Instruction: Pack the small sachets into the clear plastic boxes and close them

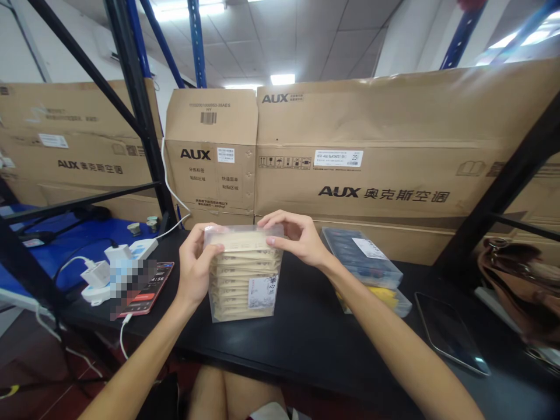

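My left hand's [199,265] fingers press together against the left side of a clear plastic bag [244,280], and my right hand's [295,236] fingers, slightly spread, arch over its top right corner. The bag stands upright above the black tabletop [306,335], near the front edge, holding about ten flat cream sachets [244,271] and showing a white label [262,291]. Two phones lie well apart, one on either side, the left one [146,289] beside white chargers [98,274], the right one [450,332] near two glossy plastic packs [363,262].
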Motion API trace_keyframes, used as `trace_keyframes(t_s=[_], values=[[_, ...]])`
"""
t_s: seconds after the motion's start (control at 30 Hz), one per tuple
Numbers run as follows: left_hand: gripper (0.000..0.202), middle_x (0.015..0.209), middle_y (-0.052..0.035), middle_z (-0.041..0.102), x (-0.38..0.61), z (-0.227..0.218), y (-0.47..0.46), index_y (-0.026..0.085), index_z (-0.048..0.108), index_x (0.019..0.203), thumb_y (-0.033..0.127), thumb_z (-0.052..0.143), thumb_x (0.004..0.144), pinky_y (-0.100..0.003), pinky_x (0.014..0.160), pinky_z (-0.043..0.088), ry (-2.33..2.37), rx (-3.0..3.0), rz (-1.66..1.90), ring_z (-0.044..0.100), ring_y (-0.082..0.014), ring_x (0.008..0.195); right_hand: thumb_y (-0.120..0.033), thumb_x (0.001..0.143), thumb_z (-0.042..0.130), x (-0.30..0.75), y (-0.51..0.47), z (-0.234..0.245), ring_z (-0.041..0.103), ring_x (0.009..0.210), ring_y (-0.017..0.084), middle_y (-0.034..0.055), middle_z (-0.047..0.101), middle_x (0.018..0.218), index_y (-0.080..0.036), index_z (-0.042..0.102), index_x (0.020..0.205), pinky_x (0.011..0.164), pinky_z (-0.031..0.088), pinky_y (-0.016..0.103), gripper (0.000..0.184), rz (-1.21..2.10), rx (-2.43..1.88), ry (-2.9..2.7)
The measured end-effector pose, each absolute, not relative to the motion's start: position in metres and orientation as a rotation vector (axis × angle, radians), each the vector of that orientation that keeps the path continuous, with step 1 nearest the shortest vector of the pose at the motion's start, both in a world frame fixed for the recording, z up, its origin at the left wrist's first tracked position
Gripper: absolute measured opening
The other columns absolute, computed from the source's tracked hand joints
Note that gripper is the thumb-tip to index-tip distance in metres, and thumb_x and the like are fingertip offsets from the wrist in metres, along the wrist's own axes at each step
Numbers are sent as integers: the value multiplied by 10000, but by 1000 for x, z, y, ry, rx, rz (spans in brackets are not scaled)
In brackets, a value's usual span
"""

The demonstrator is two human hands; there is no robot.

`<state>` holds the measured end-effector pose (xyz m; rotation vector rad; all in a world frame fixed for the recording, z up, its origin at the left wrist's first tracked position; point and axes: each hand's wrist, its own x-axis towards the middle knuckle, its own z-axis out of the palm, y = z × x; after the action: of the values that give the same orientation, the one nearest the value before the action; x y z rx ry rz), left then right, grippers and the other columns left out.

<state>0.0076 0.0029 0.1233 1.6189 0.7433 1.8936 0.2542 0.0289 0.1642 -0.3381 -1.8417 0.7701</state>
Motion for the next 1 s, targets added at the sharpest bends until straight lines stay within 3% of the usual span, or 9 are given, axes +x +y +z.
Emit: trace_keyframes(t_s=[0.57, 0.73, 0.83, 1.0], values=[[84, 897, 7, 733, 11, 122, 5, 219, 766, 857, 193, 724, 790, -290, 790, 447, 801, 1485, 1906, 622, -193, 857, -280, 777, 939, 250, 24, 169, 755, 1078, 242, 55, 833, 1024, -230, 847, 848, 1027, 542, 435, 127, 935, -481, -1755], [85, 896, -4, 727, 14, 125, 3, 213, 768, 837, 210, 740, 756, -299, 827, 457, 802, 1409, 1883, 631, -210, 908, -305, 737, 945, 249, 24, 168, 738, 1066, 245, 50, 830, 1064, -235, 844, 886, 1016, 533, 431, 193, 972, -570, -1713], [134, 927, -20, 745, 15, 135, -3, 198, 767, 810, 230, 755, 681, -294, 803, 463, 824, 1266, 1769, 633, -214, 911, -307, 724, 932, 249, 26, 167, 723, 1018, 220, 48, 827, 1080, -230, 856, 971, 976, 521, 386, 270, 1036, -714, -1667], [377, 961, -24, 760, 7, 161, -3, 210, 756, 889, 220, 707, 515, -290, 689, 432, 912, 1106, 1535, 618, -226, 862, -299, 675, 932, 250, 25, 168, 686, 892, 190, 36, 797, 949, -209, 853, 943, 829, 493, 327, 293, 1211, -816, -1586]])
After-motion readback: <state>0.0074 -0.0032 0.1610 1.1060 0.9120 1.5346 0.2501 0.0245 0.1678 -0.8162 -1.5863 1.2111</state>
